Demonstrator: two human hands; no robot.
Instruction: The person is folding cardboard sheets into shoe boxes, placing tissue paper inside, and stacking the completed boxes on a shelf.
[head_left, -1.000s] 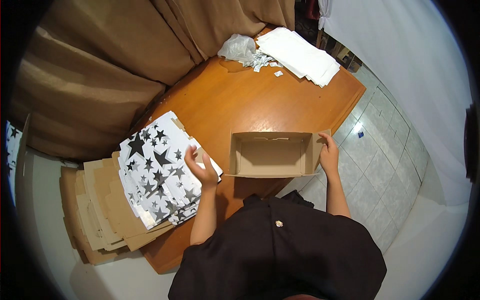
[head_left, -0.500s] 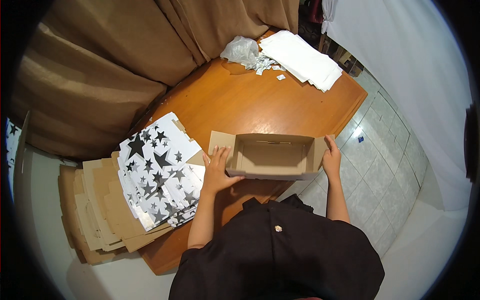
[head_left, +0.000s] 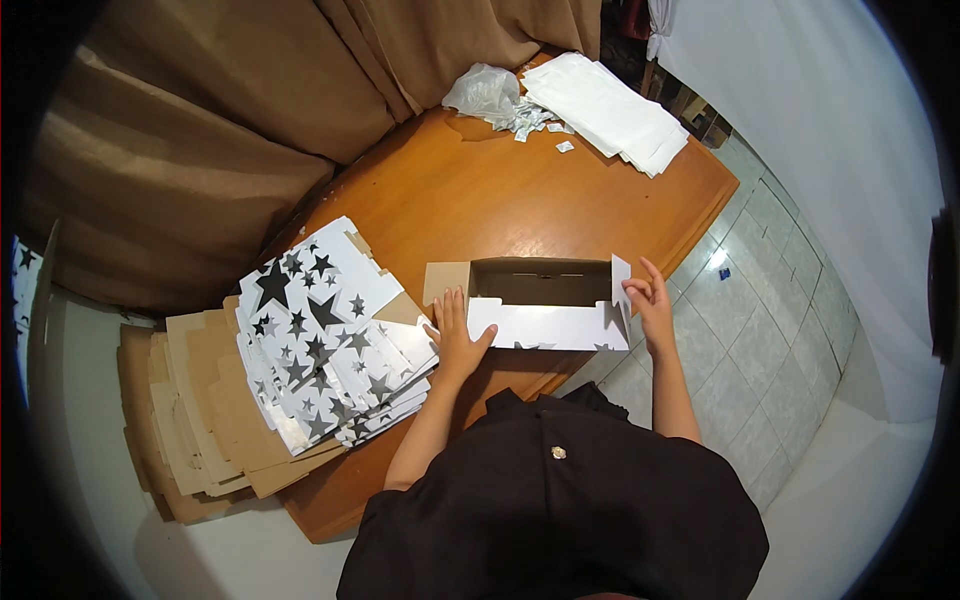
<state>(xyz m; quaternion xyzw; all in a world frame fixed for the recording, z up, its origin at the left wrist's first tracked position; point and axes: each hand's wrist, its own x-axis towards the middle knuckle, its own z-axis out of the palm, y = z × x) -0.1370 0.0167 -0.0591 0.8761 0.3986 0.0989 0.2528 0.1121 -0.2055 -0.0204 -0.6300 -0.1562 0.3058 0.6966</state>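
Observation:
A cardboard box (head_left: 545, 328), brown inside and white outside with dark stars along its lower edge, sits on the table in front of me with its inside showing. Its white near panel faces me. My left hand (head_left: 461, 342) lies on the box's left end with fingers stretched, beside a brown side flap (head_left: 447, 279) that sticks out. At the right end a white flap (head_left: 621, 284) stands up. My right hand (head_left: 654, 308) is just beside this flap, fingers apart and loosely bent, fingertips close to it; whether they touch it I cannot tell.
Left of the box lies a stack of flat star-printed cardboard sheets (head_left: 325, 335), over more brown cardboard (head_left: 225, 400). At the wooden table's (head_left: 420, 200) far end are white sheets (head_left: 605, 112), a plastic bag (head_left: 483, 95) and several small packets (head_left: 530, 120). Brown curtains (head_left: 200, 100) hang along the left.
The box's white near panel has come into view, and its right flap now shows white instead of brown. My right hand has let go of that flap. My left hand has shifted slightly right.

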